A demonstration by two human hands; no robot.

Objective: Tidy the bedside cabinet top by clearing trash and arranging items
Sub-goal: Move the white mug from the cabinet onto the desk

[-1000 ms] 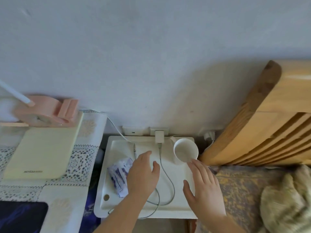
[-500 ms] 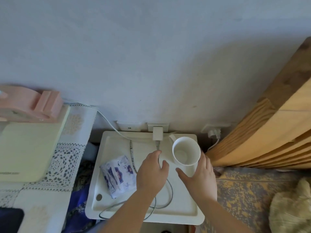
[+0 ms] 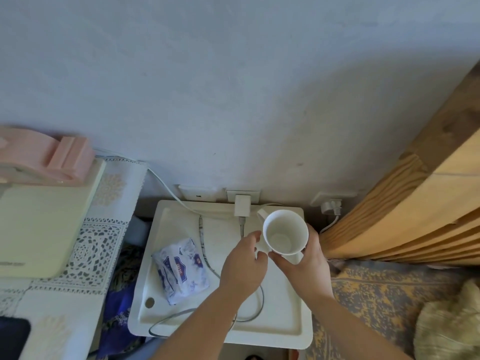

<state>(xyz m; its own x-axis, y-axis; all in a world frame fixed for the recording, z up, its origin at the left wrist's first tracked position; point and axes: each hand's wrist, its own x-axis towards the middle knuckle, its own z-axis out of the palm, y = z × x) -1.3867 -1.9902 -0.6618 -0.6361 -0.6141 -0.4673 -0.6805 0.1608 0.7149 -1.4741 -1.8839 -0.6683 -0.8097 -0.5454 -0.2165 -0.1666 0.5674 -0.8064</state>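
White cabinet point(image 3: 280, 326), left to right: tissue pack point(image 3: 181, 268) lying left; left hand point(image 3: 244, 268), fingers curled over the cable point(image 3: 255, 305); right hand point(image 3: 306, 263), fingers wrapped round the mug point(image 3: 285, 232), far right.

Right hand point(image 3: 305, 268) wraps fingers around the white cup point(image 3: 285, 232), thumb on near side, forearm reaching in from lower right. Left hand point(image 3: 244, 268) loosely curled beside it, fingertips near the cup, holding nothing visible.
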